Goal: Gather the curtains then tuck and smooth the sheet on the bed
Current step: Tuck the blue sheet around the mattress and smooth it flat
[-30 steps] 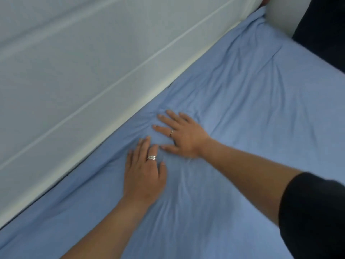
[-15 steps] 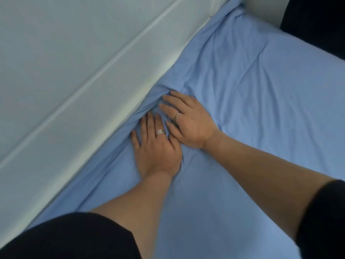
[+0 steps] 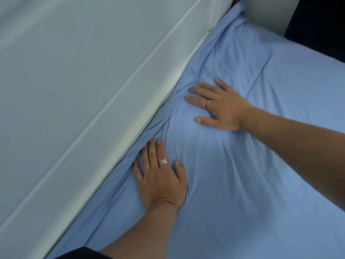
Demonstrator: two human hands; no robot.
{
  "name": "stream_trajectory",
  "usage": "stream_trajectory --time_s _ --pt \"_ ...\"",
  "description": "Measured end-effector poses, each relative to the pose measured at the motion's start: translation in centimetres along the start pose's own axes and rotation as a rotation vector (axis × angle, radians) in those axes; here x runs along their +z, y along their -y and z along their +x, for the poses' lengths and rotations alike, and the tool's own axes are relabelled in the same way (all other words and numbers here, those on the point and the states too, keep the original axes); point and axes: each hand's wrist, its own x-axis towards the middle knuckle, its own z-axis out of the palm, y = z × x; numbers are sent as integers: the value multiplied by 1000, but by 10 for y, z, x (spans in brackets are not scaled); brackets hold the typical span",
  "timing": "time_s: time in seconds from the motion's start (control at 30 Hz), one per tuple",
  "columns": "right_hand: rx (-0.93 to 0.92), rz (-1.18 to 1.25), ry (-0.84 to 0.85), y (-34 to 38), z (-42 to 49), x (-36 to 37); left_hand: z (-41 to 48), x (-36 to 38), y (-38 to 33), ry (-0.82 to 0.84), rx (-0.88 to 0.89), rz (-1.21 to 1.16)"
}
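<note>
A light blue sheet (image 3: 252, 165) covers the bed and bunches into folds along the white panel on the left. My left hand (image 3: 160, 176) lies flat on the sheet, fingers spread, its fingertips pressed into the gathered fabric at the bed's edge. My right hand (image 3: 218, 105) rests palm down farther up the bed, fingers apart and pointing toward the panel. Creases run between the two hands. Neither hand grips the fabric. No curtains are in view.
A white panelled wall or bed frame (image 3: 74, 90) runs diagonally along the left side of the bed. At the top right stand a white surface (image 3: 267, 14) and a dark area (image 3: 317, 25) beside it.
My hands were side by side and touching; now they lie apart, the right one farther up the bed and the left one nearer me along the edge.
</note>
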Motion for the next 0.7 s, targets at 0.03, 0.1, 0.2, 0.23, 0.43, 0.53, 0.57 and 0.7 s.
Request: stream_trajectory --time_s 0.03,0.1,0.2,0.23,0.43,0.53,0.57,0.7 --pt "74 39 -15 -11 1 2 -1 1 1 0 3 2" --pt "288 121 -47 -26 0 8 -1 1 1 0 3 -1" --pt "428 80 -72 -26 -3 17 -2 -2 -1 18 3 -12" --pt "422 79 -66 -25 -2 15 -3 -4 -1 10 -17 -26" --pt "391 73 -51 -27 -5 10 39 -15 -53 -143 353 -389" --pt "392 90 -55 -29 -5 8 71 -6 -87 16 318 -194" --pt "389 88 -68 -27 -5 11 72 3 -88 18 295 -114" --pt "346 240 -304 -36 -1 19 76 24 -86 -52 254 -16"
